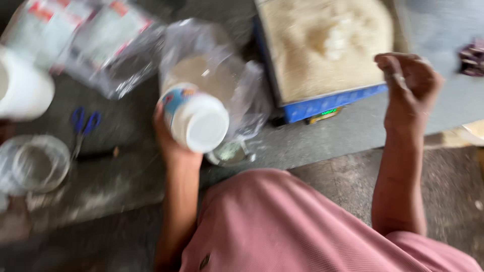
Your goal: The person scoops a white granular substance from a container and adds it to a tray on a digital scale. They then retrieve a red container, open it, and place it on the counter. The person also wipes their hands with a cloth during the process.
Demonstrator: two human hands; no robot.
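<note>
Left hand (169,143) grips a white-capped jar (196,118), held w/ cap toward camera, just left of the blue scale (327,103) w/ a grain tray. Right hand (411,85) hangs by scale's right edge, fingers curled, holding nothing visible. Blue scissors (83,126) lie well left of scale.

Whole frame motion-blurred. White container (20,85) cut off at left edge. Tray of pale granules (322,45) cropped at top (contents unidentifiable). Left hand (169,141) mostly hidden behind jar (196,118).
</note>
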